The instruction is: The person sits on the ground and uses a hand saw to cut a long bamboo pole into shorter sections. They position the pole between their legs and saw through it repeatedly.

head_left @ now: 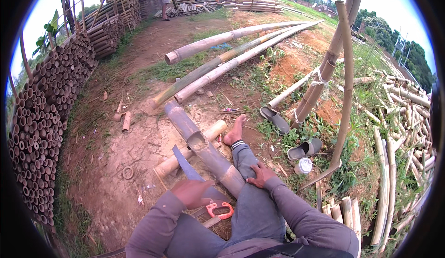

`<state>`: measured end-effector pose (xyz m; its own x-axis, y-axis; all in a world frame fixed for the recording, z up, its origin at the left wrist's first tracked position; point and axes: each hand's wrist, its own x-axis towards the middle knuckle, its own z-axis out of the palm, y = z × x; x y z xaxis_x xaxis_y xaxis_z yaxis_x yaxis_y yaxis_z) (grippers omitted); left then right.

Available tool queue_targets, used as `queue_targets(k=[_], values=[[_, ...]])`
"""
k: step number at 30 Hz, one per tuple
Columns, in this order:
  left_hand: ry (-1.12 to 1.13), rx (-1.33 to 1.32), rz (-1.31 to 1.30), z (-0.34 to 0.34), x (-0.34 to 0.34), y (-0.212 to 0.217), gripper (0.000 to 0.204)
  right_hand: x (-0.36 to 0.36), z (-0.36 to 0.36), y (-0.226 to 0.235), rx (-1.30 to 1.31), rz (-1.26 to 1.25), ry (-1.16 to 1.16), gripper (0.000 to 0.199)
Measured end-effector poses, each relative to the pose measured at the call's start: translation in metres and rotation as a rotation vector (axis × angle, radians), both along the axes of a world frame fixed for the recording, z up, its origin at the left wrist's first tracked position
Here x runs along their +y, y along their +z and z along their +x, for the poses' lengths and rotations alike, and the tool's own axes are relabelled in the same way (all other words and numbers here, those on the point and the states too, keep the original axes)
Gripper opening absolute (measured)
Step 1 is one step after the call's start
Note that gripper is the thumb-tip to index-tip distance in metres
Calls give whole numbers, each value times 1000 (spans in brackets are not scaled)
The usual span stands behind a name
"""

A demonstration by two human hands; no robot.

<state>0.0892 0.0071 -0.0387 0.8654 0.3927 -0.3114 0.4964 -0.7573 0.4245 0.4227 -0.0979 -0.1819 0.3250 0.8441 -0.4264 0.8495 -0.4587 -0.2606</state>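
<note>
Hand saw with grey metal blade and open orange grip (219, 210) lay in front of the seated person, long axis slanting from tip ahead-left to grip near-right; blade beside the left flank of a grey-brown, notched bamboo culm (217, 161), the two roughly parallel. Left hand (192, 194) was nearer to the saw, overlapping the blade in view, grip just to its right; whether fingers closed on steel or hovered over it, could not tell. Notch lay ahead of the left hand, slightly right. Right hand (262, 174) rested on the grey trouser leg (246, 159), fingers loosely extended, nothing seen in its grasp, culm's near end just left of it. Culm crossed over a paler, cream-tan bamboo length (169, 166) on bare earth. Counts: saw, one; notched culm, one; pale crosspiece, one; long bamboo poles stretching away beyond (241, 32), three; dark grey slip-on shoes (274, 119), two, right of the bare foot (235, 130); white lidded cup (303, 165), one, beside the nearer shoe; small brown bamboo ring (128, 172), one, out left. Stacked cut bamboo tubes (44, 119), far left: too many to count.
</note>
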Motion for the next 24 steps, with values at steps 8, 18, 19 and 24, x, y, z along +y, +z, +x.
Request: queue_targets(k=[8,18,19,24], values=[[10,8,-5,0,0,2,67,0,-1,1,-6,-12,-9,85],[18,73,8,-1,-1,-3,67,2,-4,4,-47,2,27,84],[16,56,22,-1,0,-4,67,2,-5,4,-51,11,27,84],[15,25,10,-3,0,-4,66,1,-5,3,-64,32,38,83]])
